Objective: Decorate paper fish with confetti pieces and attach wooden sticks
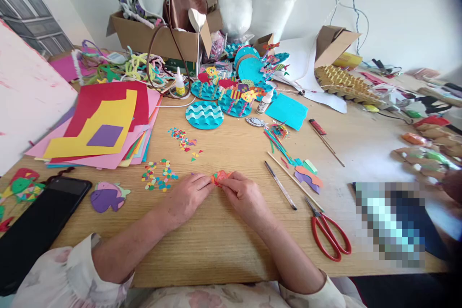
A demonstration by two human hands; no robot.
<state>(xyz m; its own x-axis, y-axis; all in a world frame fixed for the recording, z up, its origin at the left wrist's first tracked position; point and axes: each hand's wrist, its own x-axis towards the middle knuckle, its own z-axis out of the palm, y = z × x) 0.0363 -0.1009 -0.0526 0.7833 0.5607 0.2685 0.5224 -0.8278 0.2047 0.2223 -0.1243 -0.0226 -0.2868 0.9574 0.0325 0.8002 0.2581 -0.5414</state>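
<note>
Between my two hands, just above the table, is a small orange-red paper fish point(220, 178) with bits of green on it. My left hand point(191, 197) has its fingers closed on the fish's left end. My right hand point(245, 195) pinches the right end between thumb and fingers, covering part of it. Left of my hands lie round paper dots point(159, 174) in several colours, with small paper triangles point(182, 139) beyond them. A purple and pink paper fish point(108, 196) rests near my left forearm.
Red-handled scissors point(330, 233), a pen point(280, 185) and a thin stick point(294, 179) lie to the right. A black phone point(43, 231) is at the left, below stacked coloured paper point(108, 120). Glue bottles point(179, 83) and blue wavy discs point(204, 115) stand farther back.
</note>
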